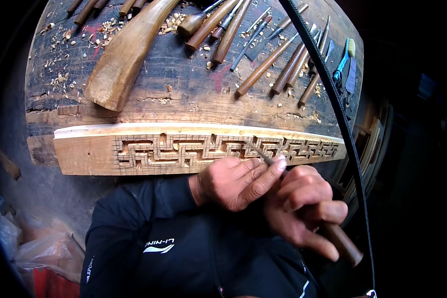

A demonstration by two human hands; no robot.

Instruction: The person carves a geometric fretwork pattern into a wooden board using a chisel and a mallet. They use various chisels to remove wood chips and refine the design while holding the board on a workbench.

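Observation:
In front of me lies a long pale wooden board [84,154] with a pencilled grid and an angular fretwork pattern carved into its face. A carving chisel [345,246] with a brown wooden handle slants over it, its thin metal blade reaching the carved part right of the middle. My right hand [303,203] is wrapped round the chisel's handle, whose butt sticks out below the palm. My left hand [238,184] lies along the board's near edge, its fingers together and pressing on the blade. The fingers partly cover the blade and the carving beneath.
A large wooden mallet [121,64] lies on the worn workbench [184,89] beyond the board. Several wooden-handled chisels [265,64] and scattered shavings [59,79] lie further off. A brush [343,59] is at the far right. A dark cord [328,74] hangs across the right side.

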